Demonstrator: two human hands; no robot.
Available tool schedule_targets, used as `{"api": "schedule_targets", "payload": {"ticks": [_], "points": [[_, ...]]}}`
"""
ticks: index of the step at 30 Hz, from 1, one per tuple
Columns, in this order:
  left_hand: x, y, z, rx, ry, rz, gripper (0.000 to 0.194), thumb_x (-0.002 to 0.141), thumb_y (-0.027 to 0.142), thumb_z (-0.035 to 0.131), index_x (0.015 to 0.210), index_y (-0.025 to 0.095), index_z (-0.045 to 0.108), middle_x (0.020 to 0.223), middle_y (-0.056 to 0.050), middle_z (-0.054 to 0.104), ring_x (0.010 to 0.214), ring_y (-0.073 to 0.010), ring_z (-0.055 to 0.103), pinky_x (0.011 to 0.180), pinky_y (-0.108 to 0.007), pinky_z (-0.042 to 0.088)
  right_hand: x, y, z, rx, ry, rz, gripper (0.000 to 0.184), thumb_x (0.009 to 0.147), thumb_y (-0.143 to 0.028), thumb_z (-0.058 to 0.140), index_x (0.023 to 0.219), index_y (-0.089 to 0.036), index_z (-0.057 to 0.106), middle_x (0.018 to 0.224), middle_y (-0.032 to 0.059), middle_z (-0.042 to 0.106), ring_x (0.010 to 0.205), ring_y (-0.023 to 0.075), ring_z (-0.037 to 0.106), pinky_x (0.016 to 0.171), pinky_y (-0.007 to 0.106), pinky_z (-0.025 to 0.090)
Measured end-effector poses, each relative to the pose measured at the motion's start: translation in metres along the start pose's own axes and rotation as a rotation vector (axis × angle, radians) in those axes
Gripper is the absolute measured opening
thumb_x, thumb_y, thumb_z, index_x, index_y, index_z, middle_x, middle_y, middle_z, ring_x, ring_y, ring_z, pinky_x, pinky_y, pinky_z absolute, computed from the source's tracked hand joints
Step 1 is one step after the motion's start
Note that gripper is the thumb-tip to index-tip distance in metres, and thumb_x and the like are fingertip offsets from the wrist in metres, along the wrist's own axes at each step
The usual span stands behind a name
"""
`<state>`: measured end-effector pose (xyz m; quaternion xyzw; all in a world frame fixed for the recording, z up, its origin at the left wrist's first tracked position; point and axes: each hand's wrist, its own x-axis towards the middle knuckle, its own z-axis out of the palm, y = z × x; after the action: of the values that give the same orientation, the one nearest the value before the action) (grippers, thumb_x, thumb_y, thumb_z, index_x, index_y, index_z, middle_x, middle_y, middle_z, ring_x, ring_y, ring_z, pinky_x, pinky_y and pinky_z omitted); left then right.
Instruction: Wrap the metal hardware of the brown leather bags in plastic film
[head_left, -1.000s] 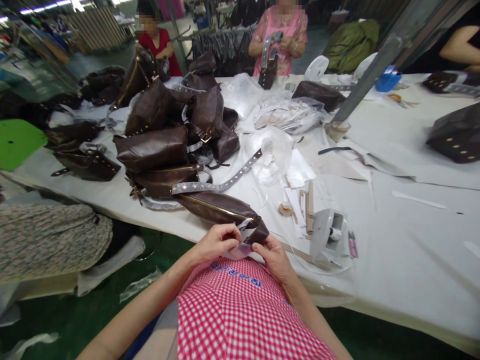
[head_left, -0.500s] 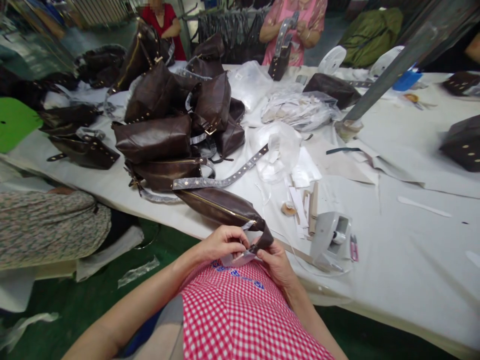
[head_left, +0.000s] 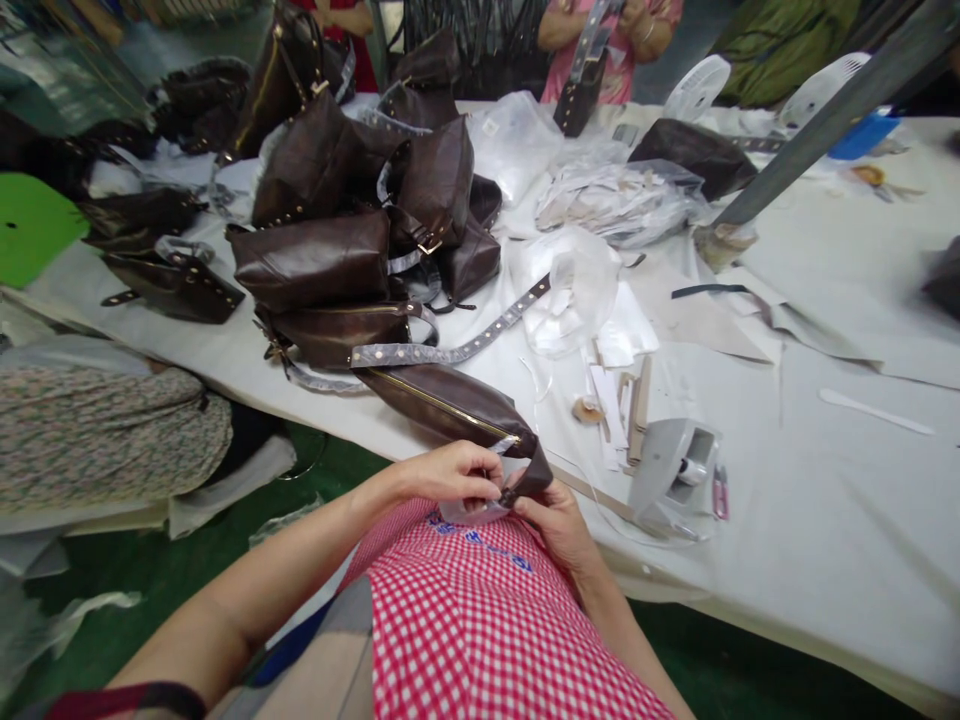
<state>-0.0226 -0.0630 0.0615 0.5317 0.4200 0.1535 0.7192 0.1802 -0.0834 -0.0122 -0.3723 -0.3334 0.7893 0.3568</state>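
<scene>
A dark brown handbag (head_left: 442,405) with a gold zip lies at the table's near edge, its strap end bent toward me. My right hand (head_left: 551,515) grips the brown strap (head_left: 534,474) between thumb and fingers. Close beside it, my left hand (head_left: 457,475) has its fingers pinched at the strap's end, where clear plastic wrap (head_left: 472,512) hangs. What exactly sits between the left fingertips is partly hidden. A studded strap (head_left: 457,352) in plastic rests across the bag's far end.
Several brown bags (head_left: 315,262) are heaped at the back left. A tape dispenser (head_left: 675,470) and pink snips (head_left: 720,492) lie to the right. Plastic bags (head_left: 622,200) and a slanting metal post (head_left: 810,130) stand beyond. A co-worker in pink (head_left: 611,50) holds a bag across the table.
The camera view has tilted down and shifted slightly left. Both hands stay at the strap end, with the left hand's fingers and wrist raised slightly.
</scene>
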Motion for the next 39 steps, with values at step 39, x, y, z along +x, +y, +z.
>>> {"api": "schedule_targets", "payload": {"ticks": [39], "points": [[-0.021, -0.004, 0.021, 0.613, 0.381, 0.347, 0.006, 0.085, 0.015, 0.053, 0.084, 0.017, 0.058, 0.087, -0.003, 0.054, 0.084, -0.0153, 0.051, 0.075, -0.026, 0.041, 0.006, -0.006, 0.002, -0.142, -0.047, -0.025, 0.031, 0.07, -0.034, 0.076, 0.097, -0.02, 0.071, 0.094, 0.0037, 0.074, 0.085, 0.022, 0.066, 0.082, 0.038, 0.051]]}}
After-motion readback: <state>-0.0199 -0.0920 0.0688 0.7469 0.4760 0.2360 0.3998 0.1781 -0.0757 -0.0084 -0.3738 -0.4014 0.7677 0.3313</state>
